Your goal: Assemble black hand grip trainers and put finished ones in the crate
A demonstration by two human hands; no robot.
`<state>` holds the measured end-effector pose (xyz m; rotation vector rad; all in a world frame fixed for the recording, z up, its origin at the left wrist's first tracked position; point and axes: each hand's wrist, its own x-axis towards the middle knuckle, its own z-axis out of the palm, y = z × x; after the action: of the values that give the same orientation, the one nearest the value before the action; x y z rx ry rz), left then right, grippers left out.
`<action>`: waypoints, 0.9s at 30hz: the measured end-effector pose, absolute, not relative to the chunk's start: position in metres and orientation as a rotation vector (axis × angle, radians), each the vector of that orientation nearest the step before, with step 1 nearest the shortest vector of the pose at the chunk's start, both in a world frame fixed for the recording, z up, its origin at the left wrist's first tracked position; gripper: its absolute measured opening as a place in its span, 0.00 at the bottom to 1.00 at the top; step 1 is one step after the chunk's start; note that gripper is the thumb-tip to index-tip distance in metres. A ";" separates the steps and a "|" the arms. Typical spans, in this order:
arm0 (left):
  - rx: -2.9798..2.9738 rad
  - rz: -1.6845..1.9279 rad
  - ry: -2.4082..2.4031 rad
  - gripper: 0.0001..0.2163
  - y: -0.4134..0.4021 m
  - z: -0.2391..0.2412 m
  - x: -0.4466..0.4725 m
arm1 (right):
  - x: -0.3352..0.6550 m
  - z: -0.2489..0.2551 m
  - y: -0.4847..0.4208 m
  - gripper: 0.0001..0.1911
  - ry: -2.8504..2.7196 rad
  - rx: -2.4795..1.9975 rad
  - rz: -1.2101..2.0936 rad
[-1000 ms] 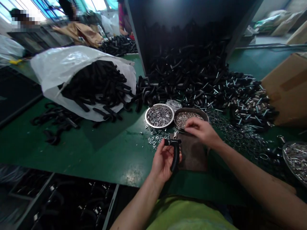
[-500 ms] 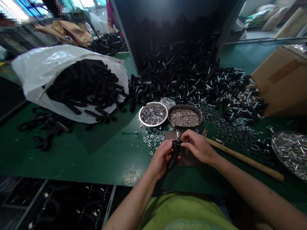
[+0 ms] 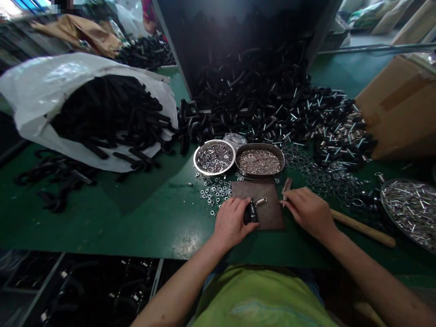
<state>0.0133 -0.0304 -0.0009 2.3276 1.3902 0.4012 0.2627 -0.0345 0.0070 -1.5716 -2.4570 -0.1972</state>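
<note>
My left hand [image 3: 232,220] is closed round a black curved plastic part [image 3: 252,212], holding it down on a flat brown plate [image 3: 269,213]. From the far end of that part a small metal coil spring [image 3: 261,201] sticks out over the plate. My right hand [image 3: 308,211] lies at the plate's right edge, its fingers curled round a hammer near the head. The hammer's metal head [image 3: 287,185] shows beyond the fingers, and its wooden handle [image 3: 366,229] comes out behind the hand.
Small nuts [image 3: 216,193] lie scattered left of the plate. Behind it stand a round bowl [image 3: 195,159] and an oval tin [image 3: 283,164] of small metal parts. Rings, black parts with bolts, a pin tray [image 3: 384,200], a carton [image 3: 402,113] and a white sack [image 3: 30,86] surround these.
The black part has gone from being held up in both hands to lying on the plate under my left hand. My right hand has left it, moved right and taken the hammer.
</note>
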 end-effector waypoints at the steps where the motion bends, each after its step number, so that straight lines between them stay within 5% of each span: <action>1: 2.297 0.410 1.435 0.27 -0.031 -0.002 0.014 | 0.277 0.006 -0.042 0.11 -2.373 -1.746 -0.227; 8: 2.246 0.387 1.540 0.27 -0.026 0.002 0.016 | 0.327 -0.017 -0.063 0.14 -2.225 -2.164 -0.175; 14: 2.238 0.390 1.539 0.26 -0.026 0.005 0.017 | 0.284 0.047 -0.072 0.18 -1.810 -1.866 0.517; 27: 2.194 0.435 1.530 0.27 -0.027 0.001 0.017 | 0.240 0.059 -0.075 0.19 -2.021 -1.614 0.279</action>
<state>0.0168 -0.0271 0.0012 2.1935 1.5296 0.4353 0.2401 -0.0747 0.0590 -1.6137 -2.0211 0.2793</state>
